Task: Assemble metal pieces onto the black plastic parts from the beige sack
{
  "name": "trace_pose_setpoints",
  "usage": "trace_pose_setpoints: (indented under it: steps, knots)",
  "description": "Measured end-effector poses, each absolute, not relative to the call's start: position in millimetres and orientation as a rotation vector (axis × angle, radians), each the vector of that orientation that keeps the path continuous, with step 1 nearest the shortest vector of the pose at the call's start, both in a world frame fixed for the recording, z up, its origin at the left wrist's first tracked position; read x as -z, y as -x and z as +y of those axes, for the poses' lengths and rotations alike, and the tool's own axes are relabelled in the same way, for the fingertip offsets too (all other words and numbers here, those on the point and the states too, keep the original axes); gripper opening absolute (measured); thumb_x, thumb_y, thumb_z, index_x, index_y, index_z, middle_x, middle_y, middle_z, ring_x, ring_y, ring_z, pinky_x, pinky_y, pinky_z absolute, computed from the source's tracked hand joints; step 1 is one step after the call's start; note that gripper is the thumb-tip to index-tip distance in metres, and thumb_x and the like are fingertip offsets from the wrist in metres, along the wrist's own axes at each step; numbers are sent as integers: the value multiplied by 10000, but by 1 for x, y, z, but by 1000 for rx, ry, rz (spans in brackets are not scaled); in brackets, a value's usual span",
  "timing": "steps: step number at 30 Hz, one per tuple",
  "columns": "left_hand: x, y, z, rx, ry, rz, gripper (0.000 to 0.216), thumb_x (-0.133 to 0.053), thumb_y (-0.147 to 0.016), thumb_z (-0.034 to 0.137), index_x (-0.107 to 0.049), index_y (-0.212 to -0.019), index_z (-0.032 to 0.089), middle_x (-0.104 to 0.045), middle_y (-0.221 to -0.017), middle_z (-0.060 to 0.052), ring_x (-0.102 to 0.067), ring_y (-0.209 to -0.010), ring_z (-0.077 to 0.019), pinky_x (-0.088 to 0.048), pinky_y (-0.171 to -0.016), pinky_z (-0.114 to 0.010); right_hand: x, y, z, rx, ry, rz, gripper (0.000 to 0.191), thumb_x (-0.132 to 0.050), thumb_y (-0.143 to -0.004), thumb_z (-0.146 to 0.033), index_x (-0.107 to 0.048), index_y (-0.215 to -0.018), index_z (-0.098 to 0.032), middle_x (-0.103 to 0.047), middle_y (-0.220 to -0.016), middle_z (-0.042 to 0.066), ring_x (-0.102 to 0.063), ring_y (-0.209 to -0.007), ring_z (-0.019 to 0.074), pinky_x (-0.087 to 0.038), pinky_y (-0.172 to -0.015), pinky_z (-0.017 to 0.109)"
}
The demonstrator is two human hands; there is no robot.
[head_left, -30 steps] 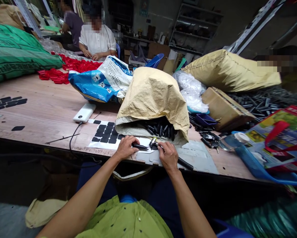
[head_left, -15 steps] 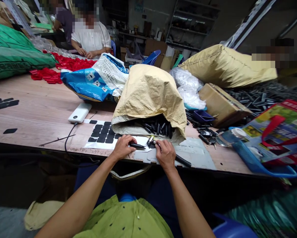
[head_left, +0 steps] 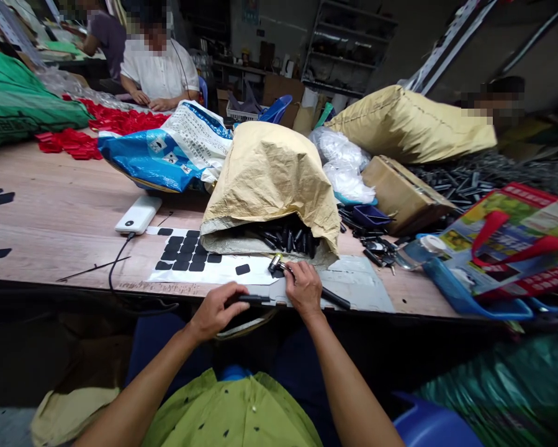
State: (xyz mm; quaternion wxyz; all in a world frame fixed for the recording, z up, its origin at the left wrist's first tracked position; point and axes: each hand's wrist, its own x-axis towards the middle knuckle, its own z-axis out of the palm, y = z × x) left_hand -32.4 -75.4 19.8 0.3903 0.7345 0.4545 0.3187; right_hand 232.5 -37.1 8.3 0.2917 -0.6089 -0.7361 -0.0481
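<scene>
My left hand [head_left: 216, 309] is closed around a slim black plastic part [head_left: 254, 298], held just off the near table edge. My right hand [head_left: 303, 287] grips a black-handled tool [head_left: 331, 298] whose metal tip [head_left: 275, 263] rests on a white backing sheet [head_left: 232, 270]. That sheet carries several black adhesive pads [head_left: 182, 255] and one lone pad [head_left: 242, 269]. Right behind it lies an open tan paper sack [head_left: 269, 180] with black plastic parts [head_left: 285, 237] spilling from its mouth.
A white power bank [head_left: 138, 215] with a black cable lies to the left. A blue-white bag [head_left: 167, 149], red parts [head_left: 81, 139], a green sack [head_left: 22, 108], a cardboard box [head_left: 406, 195], a second tan sack [head_left: 411, 124] and a colourful tote [head_left: 506, 248] crowd the table. Two people sit at the far left, and another person is at the far right.
My left hand has drawn back from the sheet toward me with the black part, past the table edge. A single pad now shows alone on the sheet. The right hand stays put.
</scene>
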Motion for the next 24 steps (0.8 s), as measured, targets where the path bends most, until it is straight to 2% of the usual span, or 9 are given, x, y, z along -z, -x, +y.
trace_pose_setpoints:
  steps: [3, 7, 10, 15, 20, 24]
  knots:
    - [0, 47, -112, -718, -1898, 1168, 239, -572, -946, 387, -688, -1102, 248, -722, -1053, -46, -655, -958, -205, -505, -867, -307, -9, -232, -37, 127, 1627, -1960, 160, -592, -944, -221, -702, -1060, -223, -650, -956, 59, -516, -902, 234, -388, -828, 338]
    - [28, 62, -130, -559, -1972, 1476, 244, -548, -954, 394, -693, -1115, 280, -743, -1077, -39, -677, -973, -217, -508, -886, -318, -9, -231, -38, 128, 1625, -1952, 158, -588, -940, -214, -699, -1051, -224, -647, -953, 60, -516, -899, 231, -387, -820, 336]
    - [38, 64, -122, -273, -2027, 1784, 197, -558, -925, 337, -707, -1019, 248, -758, -984, -61, -688, -971, -249, -493, -895, -350, -8, -232, -38, 138, 1626, -1947, 157, -591, -934, -212, -697, -1049, -223, -644, -948, 59, -514, -896, 230, -387, -810, 334]
    - [39, 58, -106, 101, -1848, 2045, 186, -547, -883, 296, -683, -801, 198, -764, -893, -118, -721, -900, -288, -491, -758, -346, -6, -232, -38, 155, 1616, -1940, 159, -591, -939, -227, -697, -1057, -231, -643, -951, 61, -517, -899, 234, -387, -809, 332]
    - [29, 57, -110, 125, -1859, 2062, 208, -538, -892, 313, -681, -801, 192, -762, -900, -129, -721, -882, -286, -472, -728, -337, -6, -232, -38, 158, 1623, -1935, 157, -592, -943, -232, -699, -1057, -227, -644, -946, 59, -516, -893, 230, -387, -804, 327]
    - [-5, 47, -113, -60, -1895, 1825, 203, -573, -911, 405, -698, -902, 246, -757, -858, -41, -704, -817, -229, -392, -628, -276, -6, -231, -38, 153, 1630, -1939, 160, -589, -945, -234, -697, -1063, -228, -643, -952, 61, -512, -896, 232, -385, -814, 334]
